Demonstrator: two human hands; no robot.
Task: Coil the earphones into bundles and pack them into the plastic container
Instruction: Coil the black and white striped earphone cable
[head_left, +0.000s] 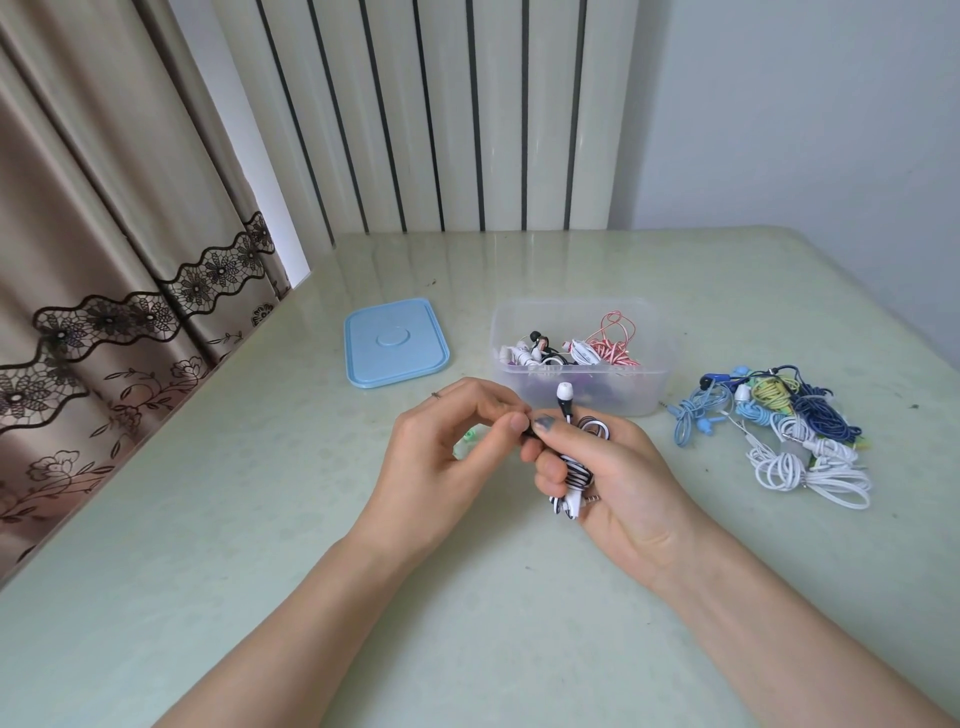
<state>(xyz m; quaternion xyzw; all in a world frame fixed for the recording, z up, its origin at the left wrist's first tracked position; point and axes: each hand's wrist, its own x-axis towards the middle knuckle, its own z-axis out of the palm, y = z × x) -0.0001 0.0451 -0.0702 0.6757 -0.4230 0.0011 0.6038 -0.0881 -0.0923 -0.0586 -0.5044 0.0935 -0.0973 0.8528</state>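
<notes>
Head view shows me my right hand (613, 467) nearest, fingers curled round a black-and-white striped earphone bundle (574, 475), one white earbud (564, 393) poking up above the thumb. My left hand (457, 441) meets it, thumb and forefinger pinching what looks like the loose end of the cord.

I judge the cord light, limp and springy: slacken the hold and the wraps will likely loosen, so the place to grip is across the wound middle, never by a bud or the plug.

Beyond, on the surface (260, 571), the plastic container (582, 387) stands open with coiled sets inside, a heap of loose earphones (779, 431) to its right, the blue lid (396, 343) to its left.
</notes>
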